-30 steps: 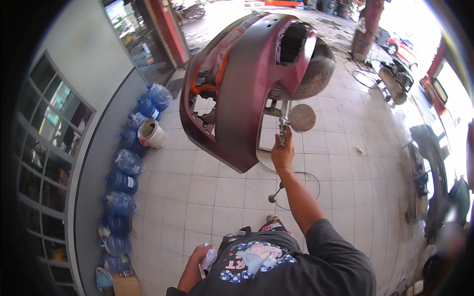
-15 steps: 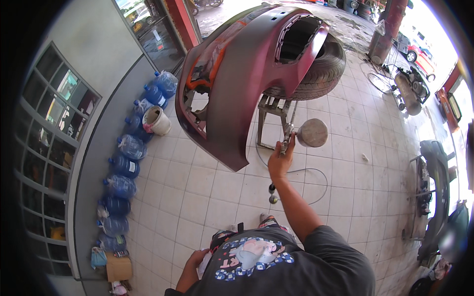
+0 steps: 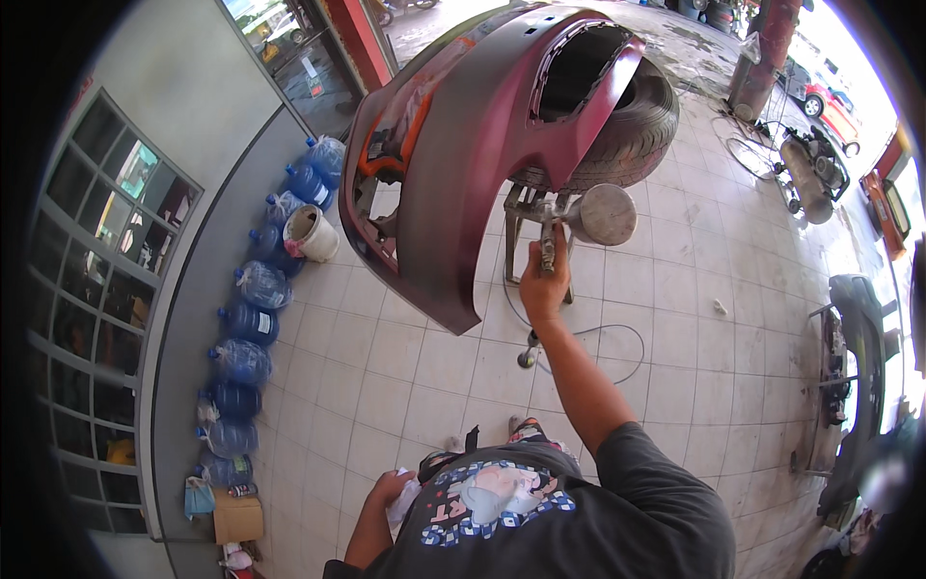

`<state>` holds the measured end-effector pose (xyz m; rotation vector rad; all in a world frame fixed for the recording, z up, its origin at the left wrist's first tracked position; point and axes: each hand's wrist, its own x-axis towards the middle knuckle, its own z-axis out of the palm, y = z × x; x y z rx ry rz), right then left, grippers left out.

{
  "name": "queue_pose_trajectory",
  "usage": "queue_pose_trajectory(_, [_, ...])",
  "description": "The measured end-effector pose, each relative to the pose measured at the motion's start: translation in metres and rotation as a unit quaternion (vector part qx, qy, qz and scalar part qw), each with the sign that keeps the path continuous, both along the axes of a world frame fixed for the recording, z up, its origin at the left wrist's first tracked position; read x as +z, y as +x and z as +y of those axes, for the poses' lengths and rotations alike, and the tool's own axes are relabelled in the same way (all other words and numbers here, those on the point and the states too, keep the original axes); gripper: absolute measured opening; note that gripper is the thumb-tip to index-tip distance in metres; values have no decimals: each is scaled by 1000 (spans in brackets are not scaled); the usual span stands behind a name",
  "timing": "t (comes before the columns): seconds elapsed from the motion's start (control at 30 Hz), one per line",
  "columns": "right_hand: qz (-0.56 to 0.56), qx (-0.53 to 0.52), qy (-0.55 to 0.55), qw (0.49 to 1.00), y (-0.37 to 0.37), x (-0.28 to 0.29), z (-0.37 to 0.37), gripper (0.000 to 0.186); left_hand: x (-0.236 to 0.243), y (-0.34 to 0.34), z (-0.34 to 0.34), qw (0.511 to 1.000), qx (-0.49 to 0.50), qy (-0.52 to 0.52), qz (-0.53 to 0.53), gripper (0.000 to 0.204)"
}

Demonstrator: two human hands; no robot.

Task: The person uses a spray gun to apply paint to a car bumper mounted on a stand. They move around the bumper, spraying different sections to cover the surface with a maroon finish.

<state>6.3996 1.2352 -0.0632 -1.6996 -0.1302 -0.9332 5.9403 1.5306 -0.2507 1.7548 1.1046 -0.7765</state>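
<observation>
My right hand (image 3: pixel 543 280) grips a metal spray gun (image 3: pixel 548 243) with a round cup (image 3: pixel 606 214) on its side, raised just below and in front of a dark maroon car bumper (image 3: pixel 436 222), part of which is orange and wrapped. The bumper rests with a black tire (image 3: pixel 637 140) on a metal stand (image 3: pixel 513 241). My left hand (image 3: pixel 391 490) is closed on a crumpled pale cloth or paper (image 3: pixel 408 497) beside my waist. A thin hose (image 3: pixel 637 352) loops on the tiled floor below the gun.
Blue water jugs (image 3: pixel 253 318) line the left wall, with a white bucket (image 3: pixel 313 236) and cardboard box (image 3: pixel 236 521). At the right are a compressor (image 3: pixel 805 179), another bumper (image 3: pixel 854 357) and a red column (image 3: pixel 762 68). A red car (image 3: pixel 831 116) stands outside.
My right hand has raised the spray gun and turned it more upright, its cup now higher beside the stand. The view has shifted slightly. My left hand stays by my waist.
</observation>
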Motion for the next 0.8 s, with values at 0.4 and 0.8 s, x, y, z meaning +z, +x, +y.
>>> queue_pose_trajectory(0.4, [58,240,-108,963,1,-60,-94,40,9,-10,7,998,-4,-46,44,46])
queue_pose_trajectory(0.8, [167,360,-348,849,-50,-129,-138,40,34,34,-6,982,-174,68,40,55])
